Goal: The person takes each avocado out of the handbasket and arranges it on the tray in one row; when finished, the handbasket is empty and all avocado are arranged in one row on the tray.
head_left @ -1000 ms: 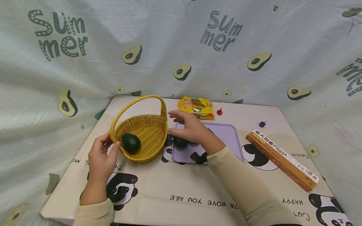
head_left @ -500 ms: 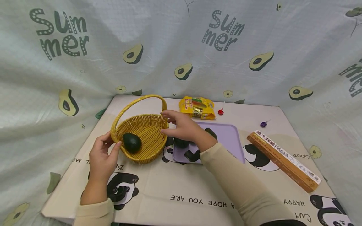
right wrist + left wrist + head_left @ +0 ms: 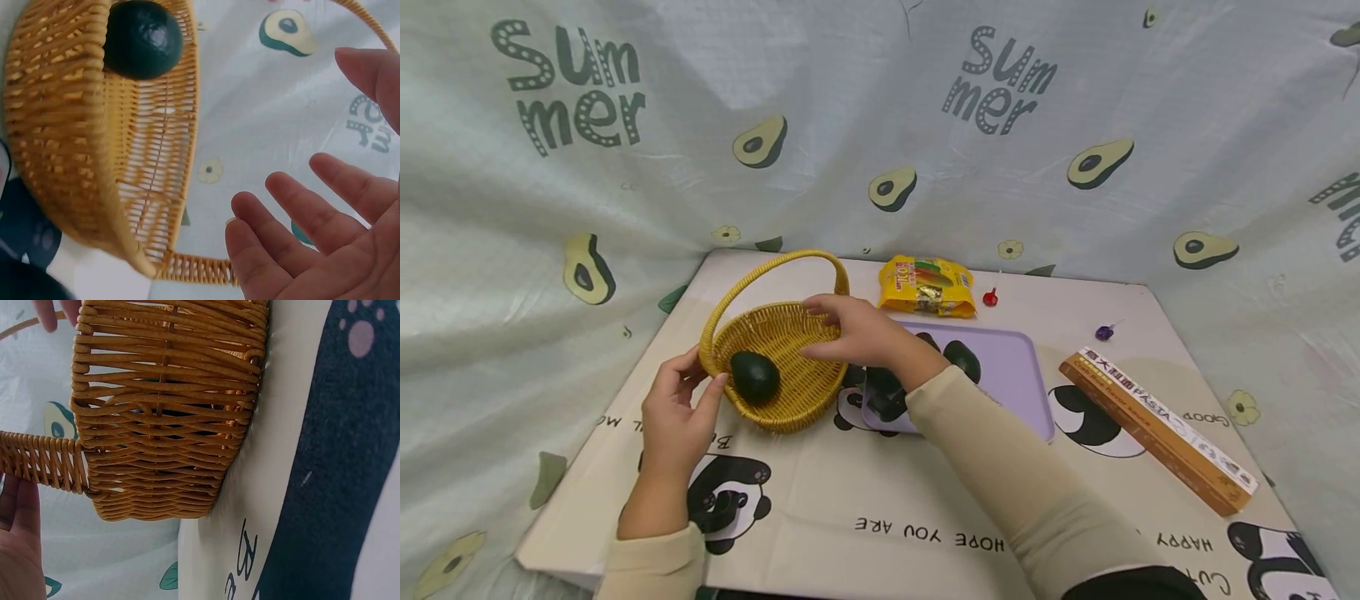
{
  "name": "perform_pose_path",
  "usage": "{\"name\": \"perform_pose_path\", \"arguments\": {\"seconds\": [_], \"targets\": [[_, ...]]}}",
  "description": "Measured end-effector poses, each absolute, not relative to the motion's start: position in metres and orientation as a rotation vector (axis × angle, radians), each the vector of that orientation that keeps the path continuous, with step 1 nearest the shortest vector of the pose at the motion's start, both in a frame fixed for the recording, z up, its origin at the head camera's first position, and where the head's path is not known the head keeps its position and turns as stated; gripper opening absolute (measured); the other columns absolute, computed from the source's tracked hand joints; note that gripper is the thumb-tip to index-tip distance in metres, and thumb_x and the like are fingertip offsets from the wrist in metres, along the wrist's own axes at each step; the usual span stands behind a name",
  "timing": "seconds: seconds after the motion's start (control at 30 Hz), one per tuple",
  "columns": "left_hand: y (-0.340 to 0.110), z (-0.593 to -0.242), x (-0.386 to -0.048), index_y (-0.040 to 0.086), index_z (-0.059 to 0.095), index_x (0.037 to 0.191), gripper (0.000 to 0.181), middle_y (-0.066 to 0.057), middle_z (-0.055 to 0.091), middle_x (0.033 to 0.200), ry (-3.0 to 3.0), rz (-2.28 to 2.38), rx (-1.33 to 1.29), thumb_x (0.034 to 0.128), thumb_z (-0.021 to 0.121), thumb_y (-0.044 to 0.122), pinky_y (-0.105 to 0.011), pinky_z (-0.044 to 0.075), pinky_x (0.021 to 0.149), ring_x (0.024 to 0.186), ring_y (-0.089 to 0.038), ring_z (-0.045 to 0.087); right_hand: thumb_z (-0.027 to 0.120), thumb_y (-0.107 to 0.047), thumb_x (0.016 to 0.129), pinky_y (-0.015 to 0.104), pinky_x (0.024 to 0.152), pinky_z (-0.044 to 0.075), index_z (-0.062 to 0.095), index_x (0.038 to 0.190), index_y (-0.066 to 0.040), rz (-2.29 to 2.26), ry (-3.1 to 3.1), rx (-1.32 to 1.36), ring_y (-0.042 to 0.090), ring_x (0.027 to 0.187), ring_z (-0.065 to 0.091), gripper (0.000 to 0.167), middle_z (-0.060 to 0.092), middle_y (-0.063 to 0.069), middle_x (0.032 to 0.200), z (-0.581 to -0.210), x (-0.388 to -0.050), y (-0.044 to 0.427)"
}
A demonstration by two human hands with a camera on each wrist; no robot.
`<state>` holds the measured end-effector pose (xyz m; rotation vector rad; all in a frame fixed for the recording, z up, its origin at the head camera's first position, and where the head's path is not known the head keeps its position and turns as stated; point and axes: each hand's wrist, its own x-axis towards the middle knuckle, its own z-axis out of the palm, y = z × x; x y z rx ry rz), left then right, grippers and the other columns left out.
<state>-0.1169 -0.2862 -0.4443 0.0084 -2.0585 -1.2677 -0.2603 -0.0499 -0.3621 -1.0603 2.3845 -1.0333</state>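
Observation:
A yellow woven basket (image 3: pixel 801 400) with a tall handle stands at the table's left, holding one dark green avocado (image 3: pixel 755 377) near its left end. At that end my left hand (image 3: pixel 677 412) holds the basket, thumb at the rim and fingers against the handle's base; in the left wrist view the fingertips (image 3: pixel 24 503) go partly behind the handle. My right hand (image 3: pixel 872 337) is above the basket's right side, thumb and fingers spread apart with nothing between them, as the right wrist view shows. Beneath the right forearm lie more avocados (image 3: pixel 962 360) on a lilac tray (image 3: pixel 1011 379), partly hidden.
Behind the tray lies a yellow snack bag (image 3: pixel 927 287), with a red lollipop (image 3: pixel 990 297) beside it. A purple-wrapped lollipop (image 3: pixel 1105 332) is farther right. A long pasta box (image 3: pixel 1157 431) lies slanted along the right side. A printed curtain (image 3: pixel 820 75) surrounds the table.
My right hand has moved left from over the tray to over the basket, uncovering more avocados. My left hand stays at the basket's left end.

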Motion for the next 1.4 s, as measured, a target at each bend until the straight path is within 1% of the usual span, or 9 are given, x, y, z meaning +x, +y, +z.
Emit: {"name": "perform_pose_path", "arguments": {"seconds": [0.1, 0.23, 0.5, 0.57, 0.8, 0.97, 1.13, 1.27, 1.4], "targets": [[-0.287, -0.444, -0.117, -0.002, 0.055, 0.137, 0.050, -0.014, 0.062, 0.130, -2.062, -1.262, 0.007, 0.0897, 0.072, -0.009, -0.011, 0.047, 0.106, 0.120, -0.016, 0.061, 0.079, -0.039, 0.089, 0.044, 0.114, 0.049, 0.049, 0.151, -0.018, -1.063, 2.335, -1.083, 0.030, 0.138, 0.054, 0.072, 0.053, 0.001, 0.152, -0.362, -0.261, -0.059], [-0.289, -0.443, -0.117, -0.001, 0.055, 0.137, 0.050, -0.012, 0.063, 0.130, -2.075, -1.245, 0.015, 0.0903, 0.072, -0.007, -0.010, 0.046, 0.105, 0.119, -0.013, 0.061, 0.080, -0.038, 0.089, 0.047, 0.116, 0.046, 0.048, 0.152, -0.014, -1.075, 2.287, -1.127, 0.033, 0.139, 0.052, 0.075, 0.051, 0.006, 0.155, -0.361, -0.260, -0.071], [-0.291, -0.441, -0.116, -0.002, 0.054, 0.137, 0.051, -0.014, 0.062, 0.130, -2.069, -1.250, -0.003, 0.0898, 0.072, -0.009, -0.010, 0.046, 0.105, 0.120, -0.006, 0.060, 0.081, -0.039, 0.088, 0.039, 0.115, 0.048, 0.049, 0.151, -0.015, -0.976, 2.286, -1.133, 0.031, 0.139, 0.053, 0.075, 0.052, 0.006, 0.155, -0.361, -0.259, -0.092], [-0.291, -0.441, -0.115, -0.001, 0.054, 0.138, 0.050, -0.013, 0.062, 0.131, -2.084, -1.254, 0.012, 0.0912, 0.071, -0.007, -0.011, 0.046, 0.106, 0.121, -0.007, 0.060, 0.081, -0.039, 0.088, 0.038, 0.113, 0.050, 0.049, 0.151, -0.015, -0.946, 2.287, -1.119, 0.031, 0.138, 0.054, 0.074, 0.053, 0.007, 0.153, -0.362, -0.260, -0.096], [-0.289, -0.441, -0.113, 0.000, 0.053, 0.138, 0.049, -0.012, 0.062, 0.132, -2.109, -1.253, 0.028, 0.0925, 0.071, -0.004, -0.011, 0.045, 0.107, 0.123, -0.025, 0.062, 0.081, -0.038, 0.087, 0.037, 0.110, 0.052, 0.052, 0.148, -0.017, -0.886, 2.278, -1.091, 0.030, 0.135, 0.056, 0.071, 0.055, 0.009, 0.150, -0.366, -0.262, -0.106], [-0.289, -0.440, -0.112, 0.000, 0.053, 0.138, 0.049, -0.012, 0.062, 0.131, -2.116, -1.257, 0.033, 0.0929, 0.070, -0.004, -0.011, 0.045, 0.107, 0.123, -0.024, 0.062, 0.082, -0.039, 0.087, 0.038, 0.108, 0.053, 0.052, 0.149, -0.016, -0.841, 2.254, -1.082, 0.031, 0.135, 0.056, 0.073, 0.055, 0.012, 0.151, -0.371, -0.267, -0.112], [-0.289, -0.441, -0.112, -0.001, 0.052, 0.139, 0.049, -0.014, 0.061, 0.131, -2.117, -1.267, 0.023, 0.0934, 0.070, -0.004, -0.012, 0.045, 0.108, 0.124, -0.028, 0.062, 0.082, -0.042, 0.086, 0.039, 0.112, 0.050, 0.051, 0.150, -0.014, -0.790, 2.238, -1.090, 0.027, 0.138, 0.054, 0.077, 0.057, 0.012, 0.149, -0.377, -0.271, -0.121], [-0.289, -0.442, -0.113, -0.001, 0.052, 0.139, 0.049, -0.017, 0.061, 0.131, -2.117, -1.280, 0.017, 0.0933, 0.069, -0.005, -0.012, 0.045, 0.108, 0.124, -0.032, 0.062, 0.082, -0.043, 0.086, 0.040, 0.114, 0.048, 0.051, 0.150, -0.016, -0.756, 2.232, -1.065, 0.027, 0.138, 0.054, 0.076, 0.058, 0.010, 0.148, -0.380, -0.273, -0.129], [-0.290, -0.443, -0.114, 0.000, 0.052, 0.139, 0.049, -0.016, 0.061, 0.132, -2.120, -1.277, 0.011, 0.0934, 0.069, -0.004, -0.011, 0.045, 0.108, 0.124, -0.032, 0.061, 0.082, -0.040, 0.086, 0.042, 0.115, 0.047, 0.053, 0.150, -0.018, -0.758, 2.232, -1.030, 0.026, 0.138, 0.053, 0.074, 0.058, 0.008, 0.147, -0.382, -0.274, -0.134]]}}
